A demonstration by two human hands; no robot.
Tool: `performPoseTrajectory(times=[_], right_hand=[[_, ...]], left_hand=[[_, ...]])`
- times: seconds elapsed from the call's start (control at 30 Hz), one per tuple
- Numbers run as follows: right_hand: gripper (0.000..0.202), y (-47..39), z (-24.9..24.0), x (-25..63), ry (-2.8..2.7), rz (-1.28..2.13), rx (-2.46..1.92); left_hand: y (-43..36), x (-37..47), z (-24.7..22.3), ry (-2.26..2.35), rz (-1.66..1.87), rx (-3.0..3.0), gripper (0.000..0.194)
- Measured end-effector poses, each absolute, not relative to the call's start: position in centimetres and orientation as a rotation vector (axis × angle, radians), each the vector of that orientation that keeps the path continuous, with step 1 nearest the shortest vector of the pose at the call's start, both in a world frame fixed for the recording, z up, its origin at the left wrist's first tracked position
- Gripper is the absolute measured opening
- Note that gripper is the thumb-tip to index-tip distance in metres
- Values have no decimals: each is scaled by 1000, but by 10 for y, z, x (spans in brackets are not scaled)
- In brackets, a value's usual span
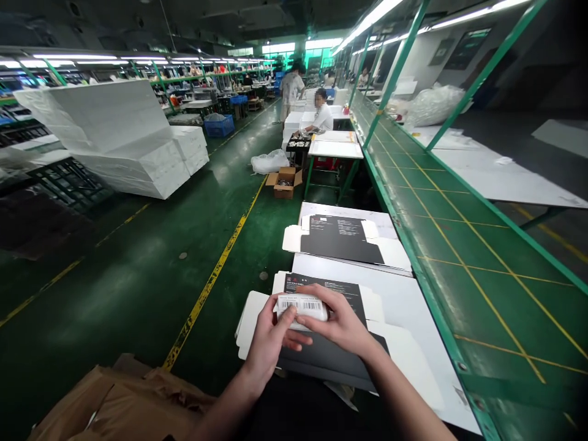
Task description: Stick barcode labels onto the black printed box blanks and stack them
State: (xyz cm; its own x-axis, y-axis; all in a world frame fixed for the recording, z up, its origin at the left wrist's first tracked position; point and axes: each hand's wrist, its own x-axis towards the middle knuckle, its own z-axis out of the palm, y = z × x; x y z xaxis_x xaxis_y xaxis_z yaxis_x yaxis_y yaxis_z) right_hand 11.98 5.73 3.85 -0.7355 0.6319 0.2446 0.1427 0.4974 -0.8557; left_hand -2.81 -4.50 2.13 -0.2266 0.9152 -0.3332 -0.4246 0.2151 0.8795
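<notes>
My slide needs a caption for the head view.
Left hand and right hand hold a white barcoded item over a flat printed carton.

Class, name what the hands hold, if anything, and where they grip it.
Apparently a white roll of barcode labels; left hand at its left end, right hand at its right.

The small white rounded packet (305, 302) carries black-striped barcodes (312, 305). The flat cardboard carton blanks (331, 360) are black with pale print and white flaps. Yellow lines (452, 259) grid the green conveyor belt (463, 236); a black-scuffed yellow stripe (215, 269) marks the green floor (133, 288).
</notes>
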Motion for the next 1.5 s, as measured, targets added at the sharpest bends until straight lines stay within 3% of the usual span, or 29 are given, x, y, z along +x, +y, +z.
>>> performPoseTrajectory(times=[0.2,0.37,0.57,0.7,0.97,1.17,1.3,1.4,1.5], right_hand=[[59,40,1,115,-1938,1233,-874],[48,30,-8,114,-1728,1339,-1004],[42,30,-11,119,-1476,1497,-1051],[41,30,-12,120,-1418,1598,-1054],[41,30,-11,123,-1463,1652,-1045],[50,37,3,138,-1724,1678,-1012],[51,50,27,152,-2044,1354,-942],[42,58,54,160,-2237,1108,-797],[28,64,78,163,-2412,1084,-579]], left_hand=[[-45,-23,14,1230,1334,428,54],[-46,-20,14,1203,1324,422,55],[-48,-32,17,1086,1098,541,86],[-48,-39,13,1075,1044,605,95],[-43,-32,7,1136,1085,697,67],[-49,-25,6,1164,1158,719,64],[-54,-20,7,1161,1200,739,62],[-57,-19,8,1167,1207,853,56],[-59,-20,5,1243,1192,1022,53]])
